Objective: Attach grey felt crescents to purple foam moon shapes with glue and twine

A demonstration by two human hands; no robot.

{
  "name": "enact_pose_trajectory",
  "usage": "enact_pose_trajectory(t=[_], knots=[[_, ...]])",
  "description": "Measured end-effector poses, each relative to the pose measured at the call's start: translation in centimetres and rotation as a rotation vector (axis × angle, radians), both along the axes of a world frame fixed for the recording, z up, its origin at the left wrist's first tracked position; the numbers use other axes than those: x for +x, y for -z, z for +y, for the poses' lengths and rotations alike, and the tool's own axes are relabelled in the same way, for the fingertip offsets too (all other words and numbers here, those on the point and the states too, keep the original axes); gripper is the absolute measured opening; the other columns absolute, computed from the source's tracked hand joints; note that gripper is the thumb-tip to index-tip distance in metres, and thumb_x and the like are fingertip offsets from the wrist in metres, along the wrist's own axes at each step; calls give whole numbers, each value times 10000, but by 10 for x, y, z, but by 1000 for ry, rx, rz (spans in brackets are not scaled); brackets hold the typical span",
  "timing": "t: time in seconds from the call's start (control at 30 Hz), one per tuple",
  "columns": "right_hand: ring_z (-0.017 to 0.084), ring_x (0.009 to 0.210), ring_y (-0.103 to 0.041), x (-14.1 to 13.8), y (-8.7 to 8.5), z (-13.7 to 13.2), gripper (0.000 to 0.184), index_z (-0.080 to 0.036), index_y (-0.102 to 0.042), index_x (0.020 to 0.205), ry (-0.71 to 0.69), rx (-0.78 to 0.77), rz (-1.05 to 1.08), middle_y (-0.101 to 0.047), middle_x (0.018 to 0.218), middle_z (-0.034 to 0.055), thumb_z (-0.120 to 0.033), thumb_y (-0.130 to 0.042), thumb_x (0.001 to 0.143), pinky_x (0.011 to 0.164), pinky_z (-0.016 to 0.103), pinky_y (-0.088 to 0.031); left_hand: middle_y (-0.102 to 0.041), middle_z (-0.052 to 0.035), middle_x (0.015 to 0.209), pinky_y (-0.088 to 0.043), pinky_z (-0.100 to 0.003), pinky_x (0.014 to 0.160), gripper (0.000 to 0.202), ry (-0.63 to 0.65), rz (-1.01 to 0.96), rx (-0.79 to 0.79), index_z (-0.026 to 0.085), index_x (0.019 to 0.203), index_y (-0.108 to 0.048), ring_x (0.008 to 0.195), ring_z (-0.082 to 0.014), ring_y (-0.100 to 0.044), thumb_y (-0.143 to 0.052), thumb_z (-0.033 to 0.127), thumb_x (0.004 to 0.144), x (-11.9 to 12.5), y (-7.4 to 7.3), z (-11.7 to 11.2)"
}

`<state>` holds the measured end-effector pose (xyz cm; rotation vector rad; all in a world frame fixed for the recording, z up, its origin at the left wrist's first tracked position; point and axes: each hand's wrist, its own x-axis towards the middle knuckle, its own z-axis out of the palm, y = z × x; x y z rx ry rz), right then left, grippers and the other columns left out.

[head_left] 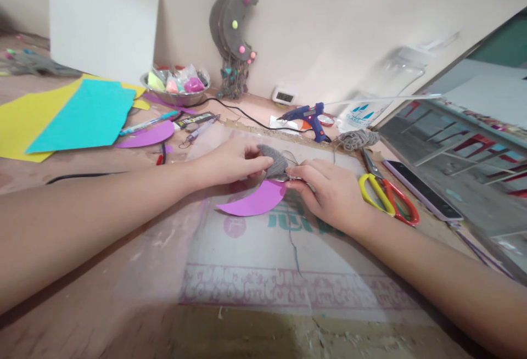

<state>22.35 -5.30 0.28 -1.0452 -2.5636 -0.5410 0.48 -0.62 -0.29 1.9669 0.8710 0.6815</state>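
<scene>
Purple paper crescent [252,201], part-wrapped in grey yarn [277,166]: left hand [230,160] pinches its wrapped end; right hand [327,189] pinches its right edge.

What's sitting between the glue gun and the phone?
In the head view, the bundle of grey yarn lies nearer the glue gun, then the scissors, nearer the phone.

I'm on the head cam, looking forward and down from above at close range: left hand [230,160] and right hand [329,188] mid-frame, tabletop [82,309] below, wall [313,29] beyond.
</scene>
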Motion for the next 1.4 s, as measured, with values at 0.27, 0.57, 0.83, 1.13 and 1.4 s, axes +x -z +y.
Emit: enact_pose_trajectory(t=[0.27,0.57,0.83,1.13,1.4], knots=[[174,732,-585,1,-1,-1,218,-181,-579,965,19,-109,165,-638,812,58,-353,-466,893,631,288,-423,-561,1,528,-351,-205,457,297,3,-44,-18,131,583,-562,465,-69,-473,-487,318,801,1,-1,0],[91,519,-350,-1,-7,8,303,-179,-477,621,257,-482,647,-376,556,-38,-405,-550,808,492,241,-280,-493,12,508,-311,-187,397,372,27,-46,-92,127,622,-543,403,-51,-414,-444,402,853,0,1,3],[86,506,-318,-5,-7,10,328,-166,-532,608,268,-804,720,-368,544,-39,-443,-567,779,487,242,-255,-484,22,523,-320,-177,389,375,30,-95,-120,133,639,-545,403,-44,-414,-466,435,846,-1,0,2],[87,522,-331,-5,-5,10,315,-166,-544,621,232,-814,756,-382,559,-39,-433,-566,787,503,242,-279,-546,4,570,-334,-178,389,328,-18,65,-108,138,706,-605,447,-68,-468,-553,455,774,0,-3,-3],[81,515,-296,-5,-4,10,316,-165,-524,618,242,-817,771,-337,555,-48,-427,-562,792,492,241,-245,-561,-4,597,-346,-185,374,356,33,83,-135,141,738,-618,438,-72,-473,-563,491,763,-2,0,0]])
